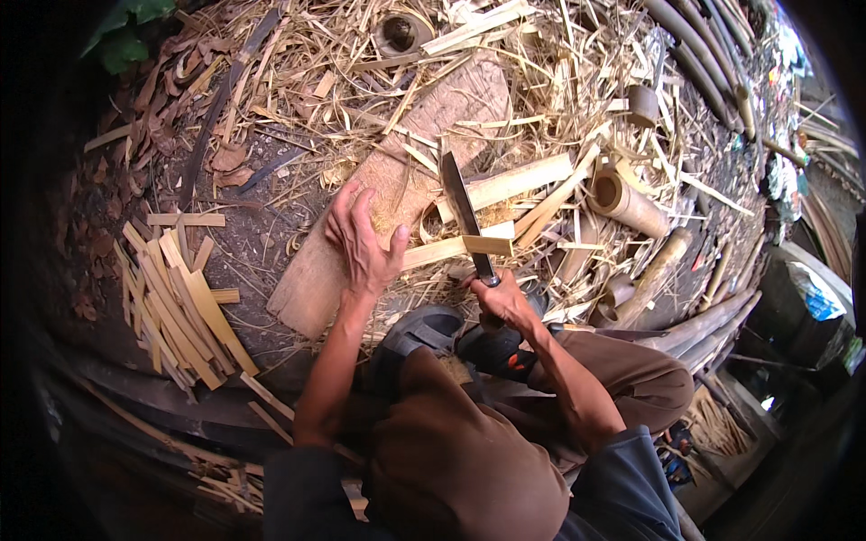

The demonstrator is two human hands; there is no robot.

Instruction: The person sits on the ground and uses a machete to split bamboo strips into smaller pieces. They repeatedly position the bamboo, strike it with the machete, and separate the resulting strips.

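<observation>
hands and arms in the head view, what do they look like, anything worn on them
Both hands are bare: left hand, right hand. No gloves, rings or watch show. The forearms are bare too, slim and sinewy. Dark blue sleeves are pushed up near the elbows at the lower edge.

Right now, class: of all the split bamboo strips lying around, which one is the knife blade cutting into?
The pale strip lying crosswise on the wooden plank, with the knife in the right hand set across it; the other strips lie loose.
</observation>
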